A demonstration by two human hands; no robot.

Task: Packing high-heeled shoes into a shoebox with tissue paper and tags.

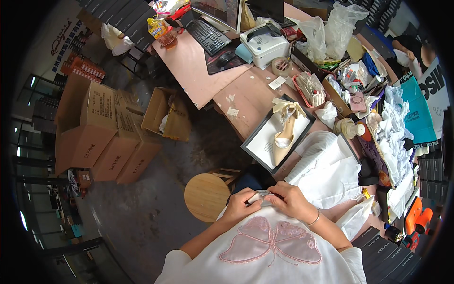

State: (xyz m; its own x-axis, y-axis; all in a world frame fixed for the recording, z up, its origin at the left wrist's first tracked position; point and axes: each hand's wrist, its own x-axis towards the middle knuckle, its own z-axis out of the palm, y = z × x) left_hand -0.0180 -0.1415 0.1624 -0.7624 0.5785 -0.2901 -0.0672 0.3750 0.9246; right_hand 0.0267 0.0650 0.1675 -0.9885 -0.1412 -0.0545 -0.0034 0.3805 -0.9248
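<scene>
Close to my body, both hands meet over a small whitish-grey piece (pixel 259 194) whose kind I cannot make out. My left hand (pixel 242 204) is closed on its left end, fingers curled. My right hand (pixel 287 198), a thin bracelet on its wrist, pinches the other end. Just beyond them on the table, a beige pointed shoe (pixel 284 135) with an ankle-strap bow lies in a black-edged box (pixel 257 139) with a white inside. Neither hand touches the shoe or the box. White tissue paper (pixel 324 176) spreads to the right of the box.
The pink table (pixel 231 102) carries a keyboard (pixel 208 36), a white label printer (pixel 265 46), a tape roll (pixel 282 66) and a red basket (pixel 309 90). Crumpled paper (pixel 395 128) heaps at right. A round wooden stool (pixel 207 197) and cartons (pixel 101 135) stand left. Another person (pixel 410 49) is at far right.
</scene>
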